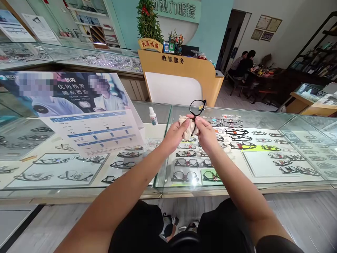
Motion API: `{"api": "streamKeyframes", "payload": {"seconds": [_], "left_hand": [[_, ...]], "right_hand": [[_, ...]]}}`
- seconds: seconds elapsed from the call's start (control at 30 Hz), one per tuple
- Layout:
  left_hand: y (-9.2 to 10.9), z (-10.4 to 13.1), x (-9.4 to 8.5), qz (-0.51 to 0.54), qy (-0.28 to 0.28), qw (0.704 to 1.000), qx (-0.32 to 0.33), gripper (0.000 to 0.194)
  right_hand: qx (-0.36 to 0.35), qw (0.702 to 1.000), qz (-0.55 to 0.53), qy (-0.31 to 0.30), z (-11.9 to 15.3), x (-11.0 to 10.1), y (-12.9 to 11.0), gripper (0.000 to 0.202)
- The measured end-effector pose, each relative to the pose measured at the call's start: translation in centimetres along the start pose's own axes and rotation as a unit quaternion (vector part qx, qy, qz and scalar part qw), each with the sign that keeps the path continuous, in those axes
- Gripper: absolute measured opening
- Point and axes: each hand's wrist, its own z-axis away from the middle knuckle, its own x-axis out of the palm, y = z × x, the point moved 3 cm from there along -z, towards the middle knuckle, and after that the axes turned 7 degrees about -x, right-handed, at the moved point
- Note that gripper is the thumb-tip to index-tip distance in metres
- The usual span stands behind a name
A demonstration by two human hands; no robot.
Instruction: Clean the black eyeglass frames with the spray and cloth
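Observation:
Above the glass counter, my left hand [176,134] pinches a crumpled cream cloth [187,129]. My right hand [206,133] grips a pair of black-framed glasses [197,107] beside the cloth. One lens of the glasses points up above my fingers; the rest of the frame is mostly hidden by the cloth and fingers. Both hands are close together, with the cloth between them. To the left of my hands a small white spray bottle [153,116] stands upright on the counter.
The glass display counter [168,140] holds many glasses in rows. A large printed poster stand [86,112] stands on its left. Beyond is a wooden cashier desk [181,66] with plants. Two people [244,65] sit at a table at the back right.

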Motion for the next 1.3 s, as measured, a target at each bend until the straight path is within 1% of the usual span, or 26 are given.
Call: {"api": "streamKeyframes", "payload": {"seconds": [0.1,0.17,0.27,0.37,0.47,0.57,0.7,0.77,0.87,0.97,1.03,1.07,1.13,1.23,1.3], "left_hand": [[-0.3,0.0,0.0,-0.002,0.017,1.0,0.011,0.062],[0.0,0.1,0.1,-0.001,0.012,1.0,0.001,0.063],[0.7,0.5,0.6,0.016,-0.007,1.0,-0.018,0.064],[1.4,0.8,0.8,0.042,-0.017,0.999,-0.02,0.065],[1.4,0.8,0.8,0.047,-0.032,0.998,-0.032,0.065],[1.1,0.8,0.5,0.014,-0.053,0.997,-0.053,0.065],[1.0,0.7,0.3,-0.023,-0.071,0.996,-0.049,0.069],[0.9,0.6,0.3,-0.026,-0.062,0.997,-0.043,0.074],[0.6,0.3,0.2,-0.023,-0.017,0.999,-0.03,0.079],[0.1,-0.1,0.0,-0.023,0.027,0.999,-0.015,0.076],[-0.1,-0.3,-0.1,-0.028,0.038,0.999,-0.013,0.073],[0.0,-0.4,-0.2,-0.03,0.033,0.999,-0.015,0.072],[0.2,-0.4,-0.4,-0.033,0.005,0.999,-0.024,0.069],[0.8,-0.3,-1.0,-0.04,-0.044,0.997,-0.056,0.067],[1.1,0.0,-1.4,-0.055,-0.062,0.994,-0.074,0.068]], "right_hand": [[-0.03,0.998,0.056,-0.01,0.3,0.3,-0.2,0.06],[-0.048,0.996,0.079,-0.018,0.5,0.4,-0.5,0.062],[-0.076,0.993,0.088,-0.031,0.5,0.5,-1.0,0.063],[-0.09,0.992,0.079,-0.046,0.5,0.6,-1.2,0.064],[-0.078,0.994,0.061,-0.044,0.3,0.4,-1.1,0.06],[-0.05,0.998,0.047,-0.013,0.0,-0.1,-0.6,0.057],[-0.03,0.999,0.022,0.004,-0.4,-0.6,0.0,0.056],[-0.029,0.999,0.027,0.004,-0.5,-0.6,0.2,0.057],[-0.044,0.998,0.043,-0.014,-0.4,-0.2,0.4,0.064],[-0.056,0.996,0.055,-0.033,-0.4,0.2,0.6,0.072],[-0.052,0.997,0.049,-0.037,-0.4,0.3,0.7,0.075],[-0.046,0.997,0.041,-0.035,-0.4,0.3,0.8,0.074],[-0.029,0.999,0.023,-0.021,-0.5,0.2,0.9,0.072],[0.0,1.0,-0.006,0.008,-0.6,-0.3,0.8,0.065],[0.016,0.999,-0.026,0.015,-0.6,-0.5,0.6,0.061]]}}
